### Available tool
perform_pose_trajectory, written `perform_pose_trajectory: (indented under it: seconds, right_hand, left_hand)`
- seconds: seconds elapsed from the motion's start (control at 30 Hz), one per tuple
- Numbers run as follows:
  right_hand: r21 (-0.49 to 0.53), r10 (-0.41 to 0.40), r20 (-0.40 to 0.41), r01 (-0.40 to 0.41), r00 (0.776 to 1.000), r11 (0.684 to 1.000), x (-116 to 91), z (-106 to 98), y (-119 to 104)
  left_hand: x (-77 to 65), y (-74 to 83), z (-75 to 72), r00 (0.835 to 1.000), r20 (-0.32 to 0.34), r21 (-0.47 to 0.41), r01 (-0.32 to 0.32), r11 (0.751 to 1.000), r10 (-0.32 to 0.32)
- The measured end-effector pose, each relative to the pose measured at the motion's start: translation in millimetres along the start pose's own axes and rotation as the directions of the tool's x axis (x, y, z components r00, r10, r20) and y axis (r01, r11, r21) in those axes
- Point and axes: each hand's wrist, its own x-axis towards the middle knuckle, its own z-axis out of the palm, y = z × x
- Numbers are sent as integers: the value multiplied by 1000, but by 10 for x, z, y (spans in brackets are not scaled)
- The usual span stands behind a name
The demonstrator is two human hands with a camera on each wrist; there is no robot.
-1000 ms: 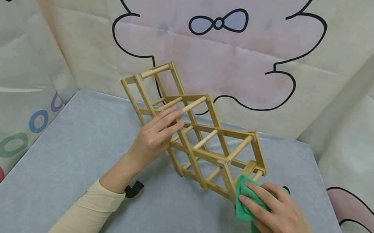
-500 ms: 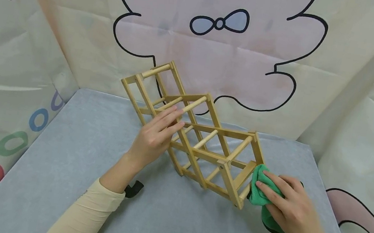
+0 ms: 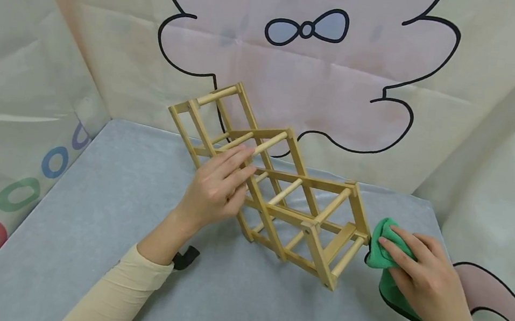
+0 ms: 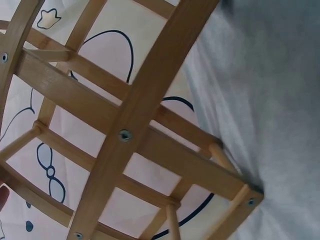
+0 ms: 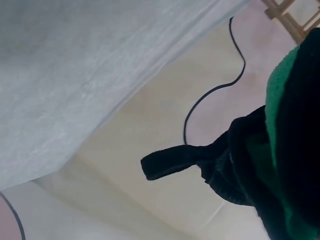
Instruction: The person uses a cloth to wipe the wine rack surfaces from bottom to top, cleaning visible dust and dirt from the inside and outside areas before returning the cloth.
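Observation:
A folding wooden rack point(image 3: 338, 243), made of crossed slats and round rods, stands slanted across the table. My left hand point(image 3: 214, 190) grips it near the middle, fingers over a slat and rod on its near side. Close up in the left wrist view, the slats point(image 4: 127, 117) cross with small metal rivets at the joints. My right hand point(image 3: 432, 281) holds a bunched green cloth point(image 3: 390, 246) just off the rack's right end. Dark edging and a loop show on the cloth point(image 5: 282, 85) in the right wrist view, where the fingers are hidden.
Grey-blue fabric covers the table point(image 3: 110, 206). A printed backdrop point(image 3: 345, 90) with cartoon outlines rises behind the rack and along both sides. Dark strap ends point(image 3: 186, 258) hang at my left wrist.
My right hand has moved the green cloth up and to the right, from the rack's lower right corner to beside its right end. The left hand and rack stay in place.

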Motion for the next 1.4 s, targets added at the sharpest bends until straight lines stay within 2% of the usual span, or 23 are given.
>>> perform_pose_trajectory:
  seconds: [0.33,0.47,0.67,0.8,1.03,1.13,1.3,1.4]
  right_hand:
    - [19,32,-38,-31,999,999,-62,82,256]
    - [11,68,-23,-68,997,998,-115,103,356]
    - [-6,94,-44,-95,995,995,-193,151,471]
    - [-16,123,-24,-124,992,992,-243,143,529]
    - [-16,152,-14,-152,988,988,-317,137,595]
    - [-14,160,-12,-160,987,987,-329,142,610]
    - [-9,160,-14,-160,987,987,-331,160,623]
    - [-4,155,-18,-155,988,988,-335,174,630]
  left_hand:
    - [413,50,24,990,108,121,80,989,-93]
    - [527,73,77,984,143,191,82,978,-110]
    - [614,95,134,975,204,299,25,954,-89]
    - [638,107,179,965,243,377,-4,926,-95]
    - [667,149,246,960,258,434,-13,901,-111]
    - [681,182,263,952,268,485,0,875,-148]
    - [695,252,278,926,293,598,16,801,-238]
    - [701,274,292,912,297,639,30,768,-282]
